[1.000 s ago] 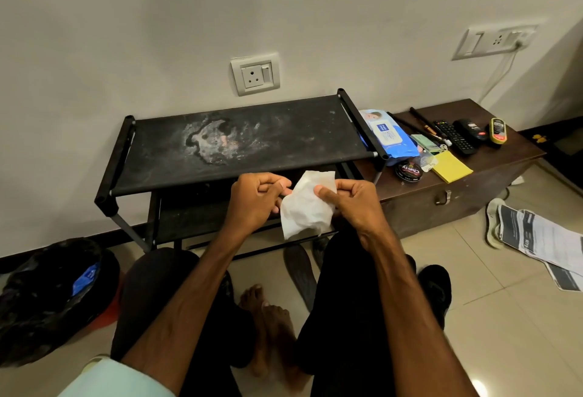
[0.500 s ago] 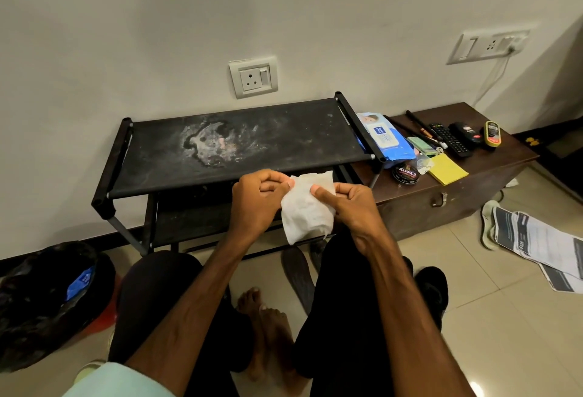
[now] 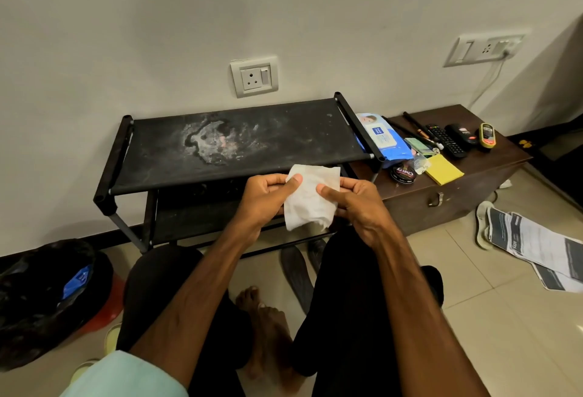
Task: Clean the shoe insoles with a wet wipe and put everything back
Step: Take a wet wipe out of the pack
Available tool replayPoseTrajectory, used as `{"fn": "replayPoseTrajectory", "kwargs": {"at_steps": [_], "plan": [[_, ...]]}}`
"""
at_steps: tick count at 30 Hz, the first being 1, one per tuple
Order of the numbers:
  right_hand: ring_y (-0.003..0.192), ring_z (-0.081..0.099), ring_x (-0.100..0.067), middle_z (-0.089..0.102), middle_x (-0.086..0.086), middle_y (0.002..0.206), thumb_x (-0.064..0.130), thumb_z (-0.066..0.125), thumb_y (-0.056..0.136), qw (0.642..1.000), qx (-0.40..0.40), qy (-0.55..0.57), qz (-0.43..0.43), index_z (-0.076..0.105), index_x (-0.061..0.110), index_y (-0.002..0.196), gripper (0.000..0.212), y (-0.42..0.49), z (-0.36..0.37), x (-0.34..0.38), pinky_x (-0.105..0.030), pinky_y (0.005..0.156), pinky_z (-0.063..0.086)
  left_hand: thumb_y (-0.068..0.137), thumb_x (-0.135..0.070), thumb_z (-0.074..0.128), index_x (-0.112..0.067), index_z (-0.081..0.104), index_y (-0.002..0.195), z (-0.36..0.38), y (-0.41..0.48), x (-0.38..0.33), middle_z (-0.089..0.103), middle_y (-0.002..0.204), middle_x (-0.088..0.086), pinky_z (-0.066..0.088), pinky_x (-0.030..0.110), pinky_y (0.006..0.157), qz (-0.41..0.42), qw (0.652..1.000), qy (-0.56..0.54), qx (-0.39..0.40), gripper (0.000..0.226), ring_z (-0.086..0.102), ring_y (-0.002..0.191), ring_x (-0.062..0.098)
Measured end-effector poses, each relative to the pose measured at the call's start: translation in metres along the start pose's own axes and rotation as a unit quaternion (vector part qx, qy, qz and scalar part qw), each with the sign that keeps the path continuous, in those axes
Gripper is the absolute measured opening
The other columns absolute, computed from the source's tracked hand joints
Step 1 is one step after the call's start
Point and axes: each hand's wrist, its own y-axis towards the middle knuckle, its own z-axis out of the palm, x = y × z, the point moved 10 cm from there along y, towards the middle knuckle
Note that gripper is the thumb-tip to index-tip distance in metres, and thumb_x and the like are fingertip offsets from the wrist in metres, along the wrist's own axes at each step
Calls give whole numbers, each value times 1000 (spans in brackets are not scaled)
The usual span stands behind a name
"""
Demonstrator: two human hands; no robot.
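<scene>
A white wet wipe (image 3: 310, 198) hangs folded between my two hands in front of the black shoe rack (image 3: 239, 147). My left hand (image 3: 268, 198) pinches its upper left edge with thumb on top. My right hand (image 3: 353, 204) pinches its right edge the same way. Two dark insoles (image 3: 296, 273) lie on the floor tiles between my knees, partly hidden by my right leg. A black shoe (image 3: 433, 280) shows behind my right thigh. The blue wet wipe pack (image 3: 383, 138) lies on the brown wooden chest (image 3: 457, 188), against the rack's right end.
A shoe polish tin (image 3: 403, 172), yellow pad (image 3: 443, 169), remote (image 3: 446, 140) and small items sit on the chest. A pale insole (image 3: 482, 223) and newspaper sheets (image 3: 536, 248) lie on the floor at right. A black-lined bin (image 3: 44, 299) stands at left.
My hands have spread the wipe slightly wider and hold it a little flatter; my left thumb now lies on its upper left corner. The view has shifted slightly.
</scene>
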Motion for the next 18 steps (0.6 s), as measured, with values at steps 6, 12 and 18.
{"fn": "replayPoseTrajectory", "kwargs": {"at_steps": [6,12,18], "plan": [[94,77,-26,78,-14,107,12,74,92,999,-16,36,9,72,2,112,22,-5,-4,1,-32,72,64,95,-30,69,-11,77,92,-12,8,-7,78,86,4,62,42,78,63,993,58,-78,21,76,85,22],[96,77,-28,78,-11,107,17,73,95,998,-54,-9,-14,72,8,110,18,-16,0,4,-40,75,65,101,-32,53,-6,64,77,-10,2,-14,64,69,7,45,38,64,101,959,210,-159,37,58,67,27],[84,77,-21,79,-9,98,10,74,93,994,-101,-12,-28,73,7,108,15,-20,-4,13,-29,61,61,106,-34,44,-16,62,86,-3,-12,-43,58,68,-3,34,32,55,201,912,302,-189,33,57,65,23]]}}
